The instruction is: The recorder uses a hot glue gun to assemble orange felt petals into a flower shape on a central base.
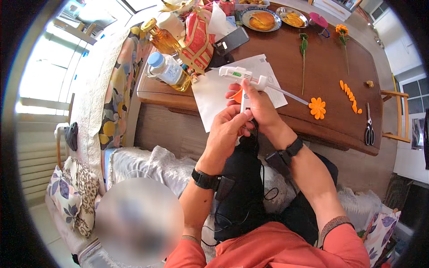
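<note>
Over the near edge of the table I hold a white hot glue gun (237, 72), its nozzle pointing left. My right hand (263, 111) is wrapped round its handle. The fingers of my left hand (228, 127) are closed on the bottom of the handle, where a dark cord seems to leave; the fingertips are partly hidden. A long translucent glue stick (290, 95) sticks out of the gun's back toward an orange felt-like flower (317, 108) on the table. White paper sheets (208, 102) lie under the gun.
Orange petals (347, 93) and black-handled scissors (369, 129) lie right. Farther back are a green stem (304, 58), an orange flower on a stem (342, 31) and plates of food (241, 18). Oil bottles (170, 73), a red bag (199, 40) and a phone (233, 41) crowd the left.
</note>
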The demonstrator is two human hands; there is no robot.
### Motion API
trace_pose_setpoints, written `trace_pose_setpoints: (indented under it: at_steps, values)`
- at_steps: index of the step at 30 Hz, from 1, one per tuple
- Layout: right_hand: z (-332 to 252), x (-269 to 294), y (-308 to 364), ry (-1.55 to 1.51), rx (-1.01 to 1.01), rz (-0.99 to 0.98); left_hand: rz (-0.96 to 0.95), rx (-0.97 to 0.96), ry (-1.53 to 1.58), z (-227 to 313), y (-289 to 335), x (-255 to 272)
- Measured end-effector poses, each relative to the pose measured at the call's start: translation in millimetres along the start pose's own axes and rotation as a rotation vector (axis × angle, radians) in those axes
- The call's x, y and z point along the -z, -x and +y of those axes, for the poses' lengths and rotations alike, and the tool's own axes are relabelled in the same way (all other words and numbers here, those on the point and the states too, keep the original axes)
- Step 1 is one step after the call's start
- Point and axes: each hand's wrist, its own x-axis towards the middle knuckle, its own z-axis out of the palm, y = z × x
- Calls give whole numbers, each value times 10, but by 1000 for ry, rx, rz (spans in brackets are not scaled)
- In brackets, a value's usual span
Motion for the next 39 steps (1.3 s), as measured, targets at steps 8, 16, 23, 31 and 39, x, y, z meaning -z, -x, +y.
trace_pose_setpoints:
  at_steps: [8, 16, 23, 31, 39]
  values:
    - [358, 57, -393, 21, -216, -29, 146, 42, 246, -237, -274, 227]
    - [362, 674, 150, 618, 181, 258, 317, 5, 224, -364, -803, 275]
    - [46, 1436, 1093, 610, 133, 322, 331, 52, -43, -238, -923, 551]
    - [-457, 2731, 1693, 550, 201, 810, 355, 39, -468, -100, -915, 690]
    - [-759, 3853, 1424, 1283, 455, 1111, 452, -407, -987, -151, -666, -184]
